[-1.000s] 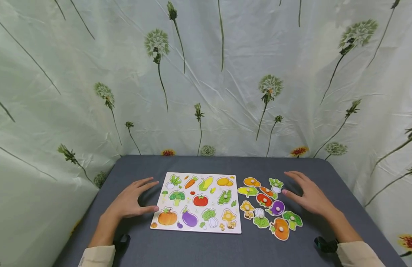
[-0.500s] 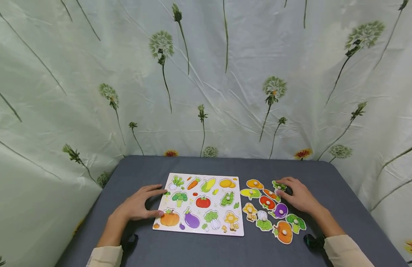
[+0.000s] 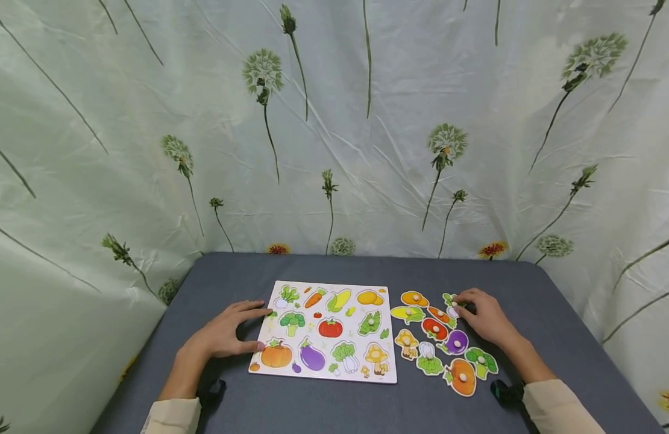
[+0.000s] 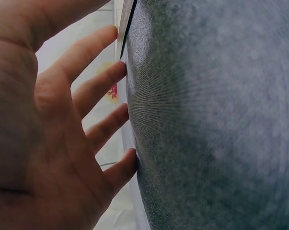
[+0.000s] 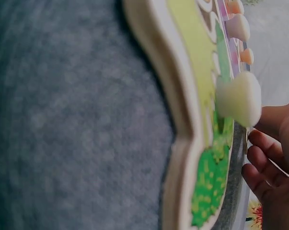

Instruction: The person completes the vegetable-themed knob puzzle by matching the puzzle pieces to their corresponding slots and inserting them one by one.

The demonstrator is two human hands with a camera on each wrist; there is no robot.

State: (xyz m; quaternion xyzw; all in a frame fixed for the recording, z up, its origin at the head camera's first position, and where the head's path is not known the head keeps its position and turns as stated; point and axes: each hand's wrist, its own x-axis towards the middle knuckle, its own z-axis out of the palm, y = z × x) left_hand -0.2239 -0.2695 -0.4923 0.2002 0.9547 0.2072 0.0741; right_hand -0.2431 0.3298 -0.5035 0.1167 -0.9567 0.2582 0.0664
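The tabletop [image 3: 313, 413] was plain dark slate grey. Left of its centre, the puzzle board [image 3: 310, 313] was white, printed with orange, green, yellow, red and purple vegetables. Toward the tabletop's right edge, the turnip piece [image 3: 451, 311] was green and white, the potato piece [image 3: 414, 299] golden orange, the corn piece [image 3: 407, 313] yellow and green, the tomato piece [image 3: 434, 329] red, the eggplant piece [image 3: 455, 342] purple, the broccoli piece [image 3: 481, 363] green, the pumpkin piece [image 3: 461, 383] orange; their knobs [image 5: 242, 98] were whitish. Behind the far edge, the pale grey-green fabric backdrop [image 3: 389, 78] bore green dandelions [image 3: 263, 69] and red-and-yellow flowers [image 3: 492, 249]. The left sleeve [image 3: 174, 416] and right sleeve [image 3: 559, 405] were cream.
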